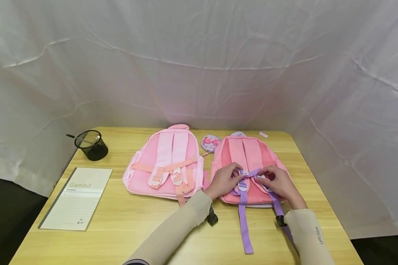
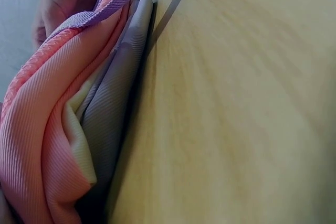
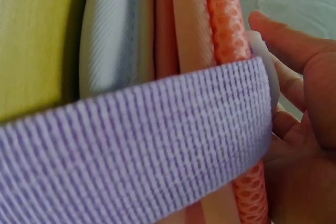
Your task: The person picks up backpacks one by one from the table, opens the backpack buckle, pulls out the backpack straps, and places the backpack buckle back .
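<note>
A coral-pink backpack (image 1: pixel 253 149) lies with its shoulder straps up, at the right of the table. My left hand (image 1: pixel 226 180) pinches the left end of a purple chest strap (image 1: pixel 252 173) at its buckle. On the same strap's right side, my right hand (image 1: pixel 279 181) holds with thumb and fingers; they hide the part beneath. A white strap adjuster (image 1: pixel 243 185) sits just below the left fingertips. Purple webbing (image 1: pixel 244 224) hangs from it onto the table. The left wrist view shows the backpack's side (image 2: pixel 31 135). Purple webbing (image 3: pixel 157 140) crosses the right wrist view closely.
Left of it lies a light-pink backpack (image 1: pixel 166 147) with orange straps. A round printed pouch (image 1: pixel 210 142) sits between the bags. At the far left are a black mesh pen cup (image 1: pixel 96 150) and a notebook (image 1: pixel 76 198). Grey curtains (image 1: pixel 199 92) surround the table.
</note>
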{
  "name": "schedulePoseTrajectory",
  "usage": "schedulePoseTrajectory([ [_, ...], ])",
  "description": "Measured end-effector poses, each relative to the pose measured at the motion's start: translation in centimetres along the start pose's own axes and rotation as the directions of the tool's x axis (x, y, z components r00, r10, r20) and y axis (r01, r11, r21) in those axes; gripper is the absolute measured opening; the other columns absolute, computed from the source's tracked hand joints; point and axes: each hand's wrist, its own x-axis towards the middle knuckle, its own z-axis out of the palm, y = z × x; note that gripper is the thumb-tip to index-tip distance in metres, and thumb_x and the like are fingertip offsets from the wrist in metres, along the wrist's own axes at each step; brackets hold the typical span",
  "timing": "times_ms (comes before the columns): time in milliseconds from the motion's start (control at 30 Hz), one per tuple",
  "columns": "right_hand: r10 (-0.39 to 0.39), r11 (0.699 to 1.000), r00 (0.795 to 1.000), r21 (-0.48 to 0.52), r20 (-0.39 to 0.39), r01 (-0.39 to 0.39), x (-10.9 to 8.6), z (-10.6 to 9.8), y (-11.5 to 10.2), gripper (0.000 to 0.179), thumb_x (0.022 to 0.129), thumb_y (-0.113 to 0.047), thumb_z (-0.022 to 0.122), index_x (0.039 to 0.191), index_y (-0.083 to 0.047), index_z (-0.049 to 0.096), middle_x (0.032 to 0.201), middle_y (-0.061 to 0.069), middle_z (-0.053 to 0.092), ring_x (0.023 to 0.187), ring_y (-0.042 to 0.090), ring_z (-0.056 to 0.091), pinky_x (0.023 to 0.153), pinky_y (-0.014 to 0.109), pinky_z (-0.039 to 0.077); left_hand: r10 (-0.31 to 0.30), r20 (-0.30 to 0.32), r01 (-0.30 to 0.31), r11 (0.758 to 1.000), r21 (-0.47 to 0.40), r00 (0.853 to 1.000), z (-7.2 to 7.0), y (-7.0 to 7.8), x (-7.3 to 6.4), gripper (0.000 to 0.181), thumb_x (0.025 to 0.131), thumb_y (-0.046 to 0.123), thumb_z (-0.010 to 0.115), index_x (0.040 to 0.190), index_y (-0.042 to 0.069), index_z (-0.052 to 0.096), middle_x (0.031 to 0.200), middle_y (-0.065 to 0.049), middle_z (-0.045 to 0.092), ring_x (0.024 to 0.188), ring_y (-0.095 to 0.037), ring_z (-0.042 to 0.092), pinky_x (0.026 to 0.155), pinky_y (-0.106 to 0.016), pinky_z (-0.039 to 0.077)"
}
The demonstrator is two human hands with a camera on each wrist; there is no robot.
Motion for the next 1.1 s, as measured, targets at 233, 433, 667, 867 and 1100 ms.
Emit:
schedulePoseTrajectory([
  [233, -0.081, 0.996, 0.996, 0.025, -0.033, 0.082, 0.0, 0.1, -1.1, 0.029, 0.094, -0.027, 0.079, 0.117, -0.010, 0.074, 0.114, 0.010, 0.073, 0.100, 0.026, 0.067, 0.088, 0.040, 0.056, 0.011, 0.004, -0.011, 1.000, -0.002, 1.000, 0.1, -0.2, -0.2, 0.023, 0.101, 0.030, 0.068, 0.121, 0.019, 0.065, 0.088, 0.008, 0.070, 0.076, 0.002, 0.059, 0.071, -0.016, 0.047],
  [433, -0.130, 0.989, 0.991, 0.073, -0.008, 0.131, 0.5, 0.6, -2.0, 0.028, 0.094, -0.022, 0.078, 0.118, -0.008, 0.075, 0.113, 0.010, 0.074, 0.102, 0.026, 0.070, 0.091, 0.046, 0.055, 0.012, 0.008, -0.012, 1.000, 0.007, 1.000, 0.3, -0.3, -0.1, 0.022, 0.101, 0.031, 0.068, 0.120, 0.019, 0.064, 0.088, 0.008, 0.070, 0.076, 0.003, 0.059, 0.071, -0.016, 0.047],
  [667, -0.159, 0.982, 0.987, 0.103, -0.007, 0.159, 1.3, 1.3, -2.5, 0.024, 0.094, -0.019, 0.078, 0.115, -0.008, 0.076, 0.110, 0.009, 0.077, 0.097, 0.024, 0.070, 0.088, 0.043, 0.056, -0.018, 0.019, 0.018, 1.000, -0.004, 1.000, 0.1, -0.1, 0.1, 0.022, 0.102, 0.032, 0.067, 0.121, 0.021, 0.063, 0.091, 0.008, 0.069, 0.078, 0.002, 0.060, 0.073, -0.017, 0.047],
  [867, -0.180, 0.973, 0.983, 0.140, -0.034, 0.183, 1.6, 1.7, -2.5, 0.022, 0.093, -0.017, 0.078, 0.113, -0.008, 0.078, 0.106, 0.008, 0.078, 0.088, 0.017, 0.069, 0.079, 0.029, 0.057, -0.036, 0.028, 0.036, 0.999, -0.002, 0.999, -0.1, -0.2, 0.1, 0.023, 0.102, 0.033, 0.066, 0.122, 0.022, 0.063, 0.092, 0.010, 0.069, 0.079, 0.002, 0.060, 0.073, -0.016, 0.048],
  [1100, -0.182, 0.964, 0.981, 0.185, -0.060, 0.191, 1.5, 1.7, -2.6, 0.023, 0.094, -0.017, 0.077, 0.115, -0.007, 0.077, 0.108, 0.010, 0.078, 0.090, 0.019, 0.070, 0.079, 0.026, 0.057, 0.019, 0.005, -0.019, 1.000, -0.015, 1.000, 0.0, 0.0, 0.1, 0.024, 0.101, 0.033, 0.068, 0.121, 0.019, 0.064, 0.094, 0.008, 0.069, 0.081, 0.002, 0.061, 0.074, -0.014, 0.049],
])
